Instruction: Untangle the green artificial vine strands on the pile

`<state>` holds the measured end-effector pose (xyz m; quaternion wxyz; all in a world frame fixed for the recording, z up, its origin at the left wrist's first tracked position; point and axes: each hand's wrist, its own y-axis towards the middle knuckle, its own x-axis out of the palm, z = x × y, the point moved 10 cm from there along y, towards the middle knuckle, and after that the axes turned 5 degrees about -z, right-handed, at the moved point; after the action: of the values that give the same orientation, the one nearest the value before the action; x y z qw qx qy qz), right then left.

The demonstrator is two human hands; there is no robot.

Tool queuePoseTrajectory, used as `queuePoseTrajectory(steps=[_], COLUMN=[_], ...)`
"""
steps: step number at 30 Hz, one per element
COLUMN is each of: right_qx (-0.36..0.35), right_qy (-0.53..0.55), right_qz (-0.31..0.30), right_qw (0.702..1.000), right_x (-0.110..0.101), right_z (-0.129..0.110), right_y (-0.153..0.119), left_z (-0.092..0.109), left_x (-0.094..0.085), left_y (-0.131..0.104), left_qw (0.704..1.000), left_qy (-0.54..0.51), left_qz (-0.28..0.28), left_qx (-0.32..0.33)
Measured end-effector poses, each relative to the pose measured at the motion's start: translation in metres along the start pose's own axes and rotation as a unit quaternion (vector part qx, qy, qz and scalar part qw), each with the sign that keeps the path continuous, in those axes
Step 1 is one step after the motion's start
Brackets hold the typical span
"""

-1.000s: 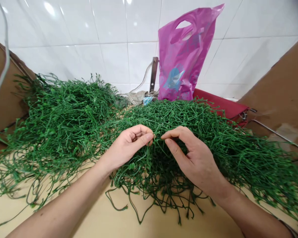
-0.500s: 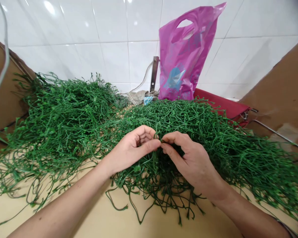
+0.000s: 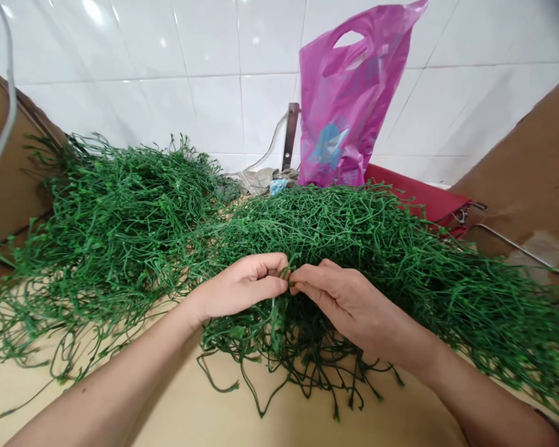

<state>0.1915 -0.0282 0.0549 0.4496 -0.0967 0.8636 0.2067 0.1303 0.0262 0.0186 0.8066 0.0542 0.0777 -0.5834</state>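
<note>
Between the fingertips of both hands is a thin green plastic stem (image 3: 284, 273), partly hidden by the fingers. My left hand (image 3: 242, 285) pinches it between thumb and forefinger. From the other side, my right hand (image 3: 338, 295) is closed on it too, the fingertips of the two hands almost touching. Below and behind them spreads a big tangled heap of green plastic stems (image 3: 326, 223) with small forked tips. Several loose stems trail from the heap towards me over the pale tabletop (image 3: 214, 416).
A second heap of green stems (image 3: 135, 205) lies at the left. At the back stand a pink plastic bag (image 3: 349, 105) and a red bag (image 3: 419, 198), before a white tiled wall (image 3: 135, 43). Cardboard (image 3: 531, 161) closes the right side, and cardboard (image 3: 13, 136) the left.
Both hands have shifted slightly down and to the left, still pinched together on the stem. My right hand's fingers have drawn closer together.
</note>
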Motion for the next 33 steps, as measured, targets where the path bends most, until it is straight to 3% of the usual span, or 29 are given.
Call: queuePoseTrajectory(steps=[3,6,9,15,17,21,28,33], right_qx=[-0.015,0.009,0.023,-0.018,-0.014,0.001,0.052,0.055], right_qy=[0.118,0.131,0.068,-0.036,-0.031,0.024,0.088,0.025], right_qz=[-0.050,-0.037,0.027,0.194,0.207,0.176,0.198,0.234], right_qw=[0.992,0.991,0.997,0.980,0.978,0.984,0.975,0.970], right_x=[-0.004,-0.014,-0.024,-0.037,-0.036,-0.027,-0.027,-0.034], right_z=[-0.001,0.010,0.018,0.005,0.001,-0.005,0.006,0.006], right_y=[0.001,0.001,0.000,-0.009,-0.010,-0.008,-0.008,-0.014], left_z=[0.000,0.008,0.007,0.007,0.010,0.021,0.032,0.026], left_x=[0.002,-0.015,-0.033,-0.047,-0.046,-0.035,-0.025,-0.026], left_y=[-0.001,-0.003,-0.006,-0.007,-0.007,-0.008,-0.010,-0.010], left_qw=[0.995,0.983,0.981,0.970,0.967,0.970,0.970,0.967], left_qy=[-0.099,-0.164,-0.119,-0.042,-0.038,-0.041,0.035,0.013], left_qz=[-0.013,0.060,0.145,0.227,0.237,0.218,0.213,0.231], left_qx=[0.004,0.053,0.059,0.076,0.085,0.098,0.114,0.106])
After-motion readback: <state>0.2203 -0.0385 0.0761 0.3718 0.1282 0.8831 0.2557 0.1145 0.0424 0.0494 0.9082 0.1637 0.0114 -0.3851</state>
